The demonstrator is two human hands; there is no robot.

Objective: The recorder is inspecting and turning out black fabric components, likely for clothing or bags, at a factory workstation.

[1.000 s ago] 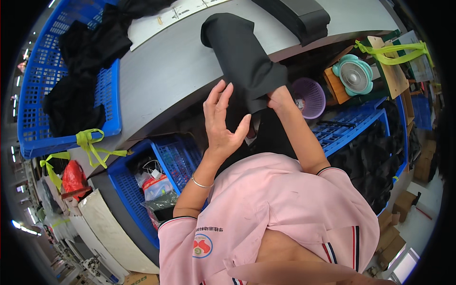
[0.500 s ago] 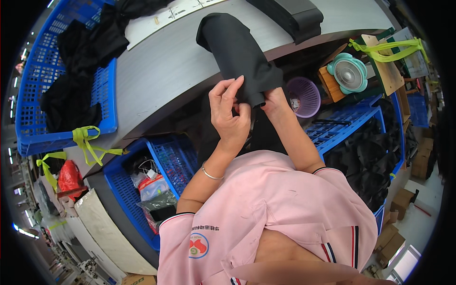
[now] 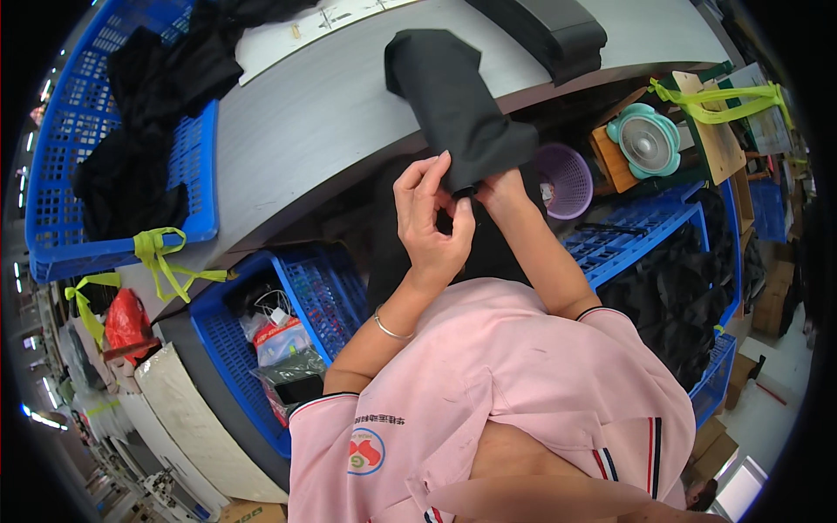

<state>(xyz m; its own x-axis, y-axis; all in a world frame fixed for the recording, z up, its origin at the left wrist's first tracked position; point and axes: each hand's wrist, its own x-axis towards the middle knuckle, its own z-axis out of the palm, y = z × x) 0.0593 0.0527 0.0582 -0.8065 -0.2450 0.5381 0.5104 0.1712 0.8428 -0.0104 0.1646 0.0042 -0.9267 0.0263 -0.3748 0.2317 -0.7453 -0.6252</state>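
Observation:
A black folded garment (image 3: 453,100) lies on the grey table (image 3: 296,131), its near end hanging over the table's front edge. My left hand (image 3: 432,222) pinches that near end with thumb and fingertips. My right hand (image 3: 499,186) grips the same end from the right, partly hidden under the cloth. Both hands meet at the edge of the table, just below it.
A blue basket (image 3: 105,148) of black clothes stands at the table's left. A stack of black garments (image 3: 549,26) lies at the far right. Below the table are a blue crate (image 3: 261,331) with bags, a purple basket (image 3: 567,179) and a small teal fan (image 3: 645,144).
My left hand was open and spread beside the garment; it has moved up and closed its fingertips on the garment's near end. The garment shifted slightly.

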